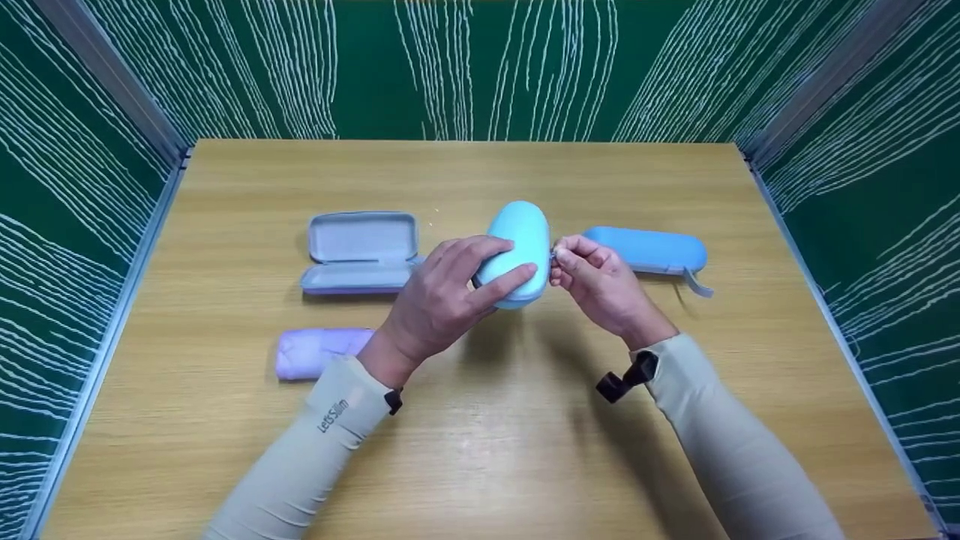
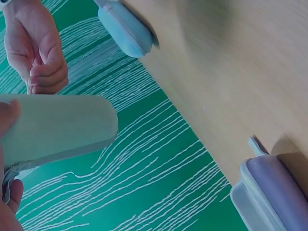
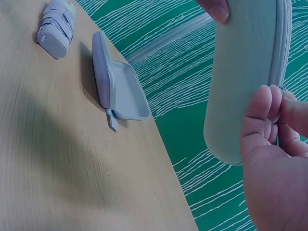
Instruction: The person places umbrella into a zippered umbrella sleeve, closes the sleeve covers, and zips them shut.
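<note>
My left hand (image 1: 442, 292) grips a turquoise hard-shell zip case (image 1: 523, 244) above the table, its fingers and thumb spread around the shell. My right hand (image 1: 600, 285) is at the right side of this case, thumb and fingertips pinching the small metal zipper pull (image 3: 282, 88). In the right wrist view, the zipper seam (image 3: 282, 43) runs down to those fingertips and looks closed above them. Most of the pull is hidden by the fingers. In the left wrist view, the case's rounded end (image 2: 103, 118) points away from the left hand.
A purple case (image 1: 360, 277) with grey lining lies open on the table (image 1: 465, 450), left of centre. Nearer, partly behind the left forearm, is a purple folded bundle (image 1: 315, 352), possibly a compact umbrella. A blue zip case (image 1: 652, 249) with a strap lies behind the right hand.
</note>
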Motion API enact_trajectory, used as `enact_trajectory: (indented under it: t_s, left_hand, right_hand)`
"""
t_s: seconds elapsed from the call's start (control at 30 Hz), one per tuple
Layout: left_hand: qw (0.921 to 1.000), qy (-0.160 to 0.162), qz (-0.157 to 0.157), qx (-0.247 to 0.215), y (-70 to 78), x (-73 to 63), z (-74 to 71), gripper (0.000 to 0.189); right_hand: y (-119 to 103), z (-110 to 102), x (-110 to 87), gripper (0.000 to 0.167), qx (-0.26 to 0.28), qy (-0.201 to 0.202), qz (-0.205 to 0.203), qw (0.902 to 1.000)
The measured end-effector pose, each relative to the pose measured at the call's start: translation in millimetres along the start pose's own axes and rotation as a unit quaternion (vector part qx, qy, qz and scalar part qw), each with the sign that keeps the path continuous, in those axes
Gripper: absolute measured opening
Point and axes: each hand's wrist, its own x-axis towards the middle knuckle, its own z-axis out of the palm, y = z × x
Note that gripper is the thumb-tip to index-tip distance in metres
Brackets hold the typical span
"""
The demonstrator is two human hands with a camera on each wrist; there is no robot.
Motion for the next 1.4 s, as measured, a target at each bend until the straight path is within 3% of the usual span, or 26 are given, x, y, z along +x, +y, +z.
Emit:
enact_trajectory:
  t_s: [0.67,1.4]
  left_hand:
    - [0.996,-0.009,-0.061,0.064,4.7,0.1,1.5,0.046]
    - [0.9923,-0.012,-0.097,0.077,17.0,22.2,-0.8,0.042]
  right_hand:
    - [-7.6,27.8,-9.5,0.021,-0.036,-0.039,-0.009,0.9986]
    - [-28.1,23.5,-15.3,0.018,-0.039,-0.082,-0.003,0.9959]
